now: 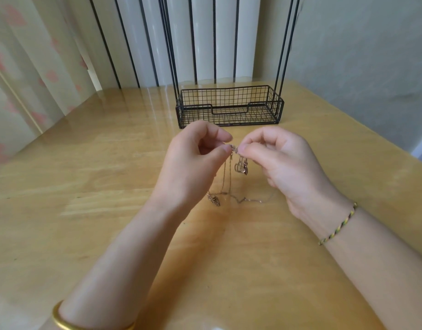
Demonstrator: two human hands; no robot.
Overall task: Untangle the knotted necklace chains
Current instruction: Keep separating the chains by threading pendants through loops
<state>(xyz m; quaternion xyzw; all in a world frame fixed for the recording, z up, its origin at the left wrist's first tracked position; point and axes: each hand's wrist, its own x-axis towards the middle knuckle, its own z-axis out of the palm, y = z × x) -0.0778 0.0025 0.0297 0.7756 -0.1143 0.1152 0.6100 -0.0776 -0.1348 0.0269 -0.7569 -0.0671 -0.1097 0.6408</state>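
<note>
Right now the knot (pixel 235 148) sits between left hand (pixel 193 158) and right hand (pixel 281 160) — both pinching it, chains (pixel 225 177) hanging straight down

Soft, even daylight fills the scene, laying pale glare streaks on the glossy table (pixel 110 144) toward the curtain (pixel 26 67) at the far left and casting only faint shadows. The wide lens bows the table's edges and splays the upright rods of the wire rack (pixel 229 106) outward, while the thin chains (pixel 225 177) look soft and hard to resolve. A small white highlight sits at the bottom edge.
</note>
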